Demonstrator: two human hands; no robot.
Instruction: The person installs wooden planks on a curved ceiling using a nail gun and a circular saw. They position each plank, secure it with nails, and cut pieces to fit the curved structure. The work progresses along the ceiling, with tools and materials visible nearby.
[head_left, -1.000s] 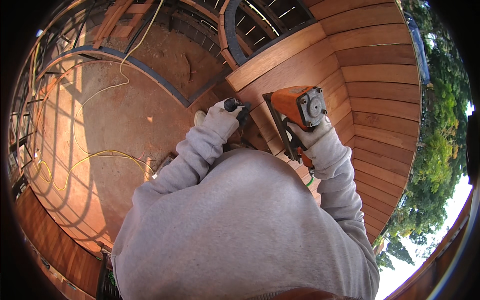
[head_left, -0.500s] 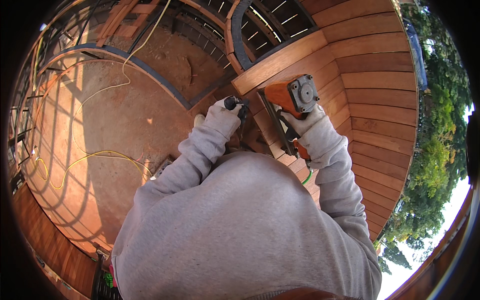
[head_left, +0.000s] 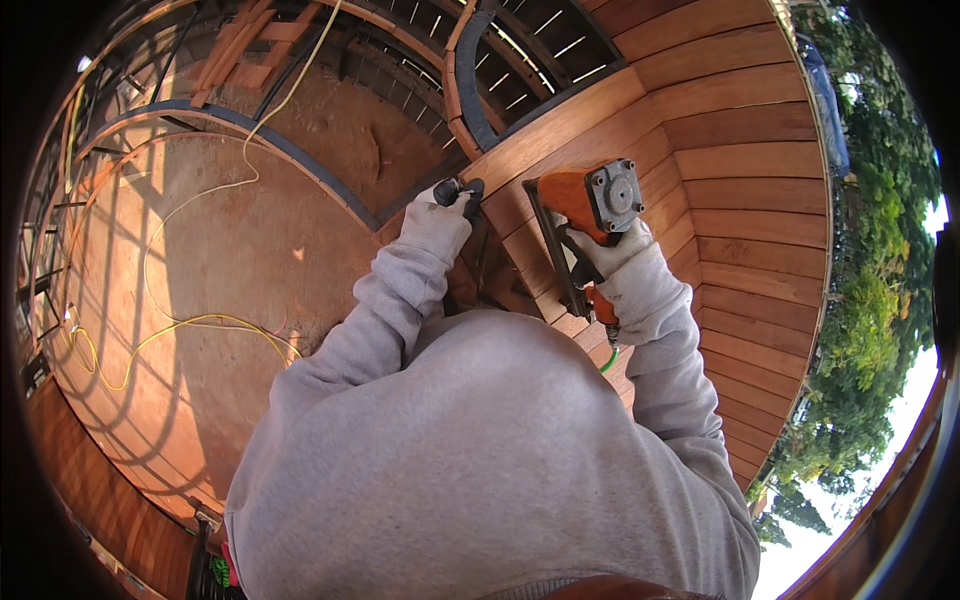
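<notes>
Evidently, the right hand (head_left: 622, 255), in a pale fabric glove, has its grip wrapped around an orange nail gun (head_left: 570, 203) with a blocky grey metal cap and a slim dark magazine, held at the near edge of reddish-brown wooden planking (head_left: 755, 208) whose grained boards fan out to the right. Left of it, the gloved left hand (head_left: 440, 212) clasps a small black object (head_left: 447, 191), rounded at one end, its kind too obscured to tell, while a dark curved frame (head_left: 320, 165) arcs farther left around a dusty, rust-toned floor (head_left: 235, 255).
</notes>
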